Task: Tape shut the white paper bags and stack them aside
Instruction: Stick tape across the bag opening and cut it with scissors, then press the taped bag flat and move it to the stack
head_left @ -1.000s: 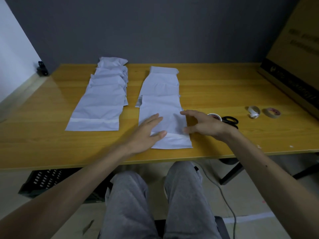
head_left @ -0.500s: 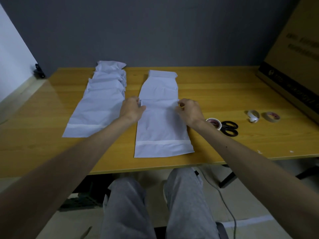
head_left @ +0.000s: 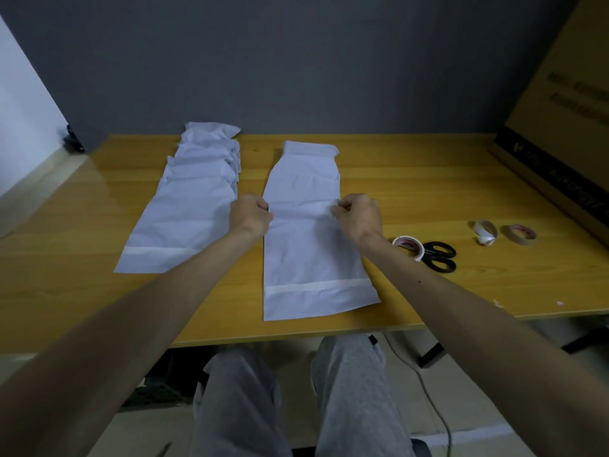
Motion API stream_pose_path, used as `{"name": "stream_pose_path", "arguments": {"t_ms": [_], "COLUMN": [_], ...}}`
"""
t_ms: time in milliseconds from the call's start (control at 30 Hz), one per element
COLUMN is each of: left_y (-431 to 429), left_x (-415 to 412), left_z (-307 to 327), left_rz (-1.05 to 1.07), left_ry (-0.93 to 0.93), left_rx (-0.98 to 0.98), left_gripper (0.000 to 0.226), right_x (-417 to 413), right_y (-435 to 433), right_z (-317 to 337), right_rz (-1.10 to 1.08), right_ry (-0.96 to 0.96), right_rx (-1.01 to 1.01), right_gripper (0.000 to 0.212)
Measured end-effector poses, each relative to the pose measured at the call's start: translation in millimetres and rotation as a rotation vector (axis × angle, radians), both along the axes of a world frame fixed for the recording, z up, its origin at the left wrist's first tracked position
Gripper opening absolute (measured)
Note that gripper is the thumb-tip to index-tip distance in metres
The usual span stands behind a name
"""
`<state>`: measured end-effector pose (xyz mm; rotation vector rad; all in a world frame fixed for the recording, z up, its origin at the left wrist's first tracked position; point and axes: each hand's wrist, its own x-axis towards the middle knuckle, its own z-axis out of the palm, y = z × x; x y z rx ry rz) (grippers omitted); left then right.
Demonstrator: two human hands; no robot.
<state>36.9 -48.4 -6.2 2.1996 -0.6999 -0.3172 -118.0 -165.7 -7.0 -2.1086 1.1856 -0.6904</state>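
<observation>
Fingers (head_left: pixel 265 207) curled tight on both sides: the left hand (head_left: pixel 251 216) pinches the left edge of the near bag (head_left: pixel 313 258), and the right hand (head_left: pixel 357 216) pinches its right edge, both up at the bag's far end. That bag lies flat at the middle of the desk's (head_left: pixel 461 192) front edge, with another bag (head_left: pixel 306 173) beyond it toward the back edge. A white tape strip (head_left: pixel 316 287) already crosses its near end, so the sealing looks done and this reads as the pick-up for stacking. The pile (head_left: pixel 184 219) lies toward the left edge, just beside the left hand. The next move calls for an even lift from both pinches, so the thin paper doesn't sag or tear. Then comes a short carry leftward and a square drop onto the pile. The tape roll (head_left: pixel 408 246) and scissors (head_left: pixel 440 255) sit just beside the right forearm, handy for the bag after this one.
</observation>
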Motion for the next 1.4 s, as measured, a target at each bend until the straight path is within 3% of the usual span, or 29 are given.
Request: {"name": "stream_pose_path", "arguments": {"t_ms": [433,867,1400], "left_y": [45,136,97], "left_x": [3,90,187], "left_z": [16,66,9], "left_rz": [0.058,0.159,0.129], "left_ry": [-0.079,-0.187,-0.145], "left_rx": [-0.134,-0.222,-0.138], "left_gripper": [0.014,0.015,0.022], "right_x": [-1,101,201], "right_y": [33,102,78], "right_z": [8,49,4], "right_rz": [0.049,0.21,0.18], "right_ry": [-0.231,-0.296,-0.214], "right_rx": [0.041,0.018,0.052], "right_gripper": [0.012,0.01,0.012]}}
